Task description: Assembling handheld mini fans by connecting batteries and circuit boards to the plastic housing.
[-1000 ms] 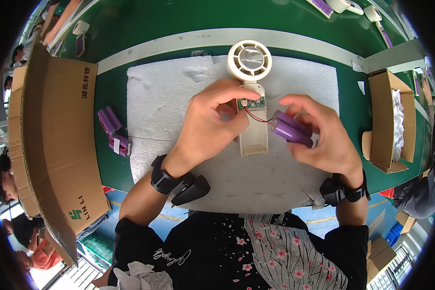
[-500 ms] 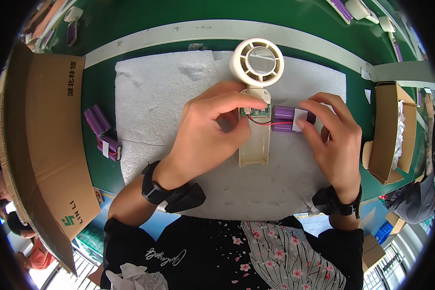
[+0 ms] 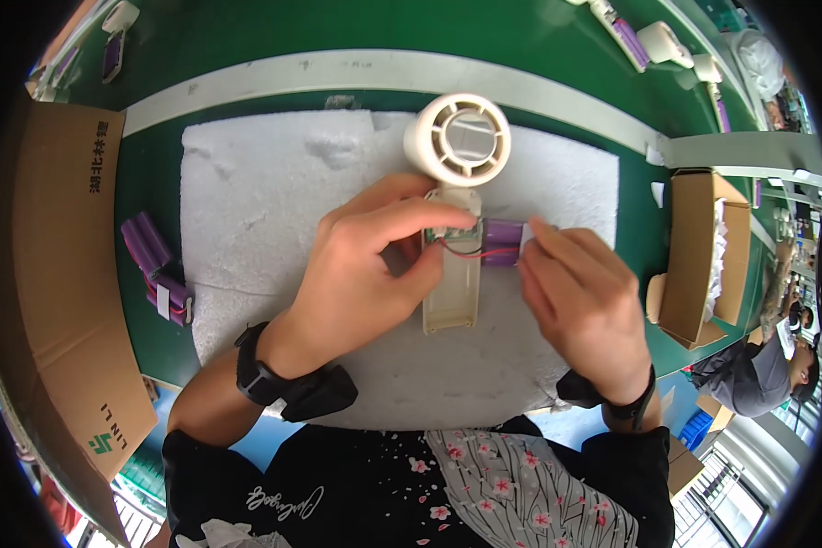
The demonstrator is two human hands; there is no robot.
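A cream handheld fan [image 3: 467, 144] lies on a white foam sheet [image 3: 274, 173], its round head at the far end and its open handle shell [image 3: 451, 301] toward me. Across the handle, the thumb and fingers of my left hand [image 3: 361, 260] hold the fan beside a green circuit board [image 3: 461, 234], which they partly cover. Red and black wires run from the board to a purple battery pack [image 3: 500, 239] just right of the shell. My right hand [image 3: 583, 297] pinches the pack's right end at a white patch, hiding much of that end.
More purple battery packs [image 3: 150, 245] lie left of the foam on the green table [image 3: 151, 352]. A large cardboard box [image 3: 78, 274] stands at the left, a smaller open box [image 3: 690, 260] at the right. Beyond a pale rail [image 3: 274, 75] are other fan parts [image 3: 664, 43]. A person [image 3: 758, 374] is at far right.
The view has shifted, moving the scene left and slightly down. My right-hand fingers have drawn together over the battery pack's white patch. My left hand keeps its hold on the fan.
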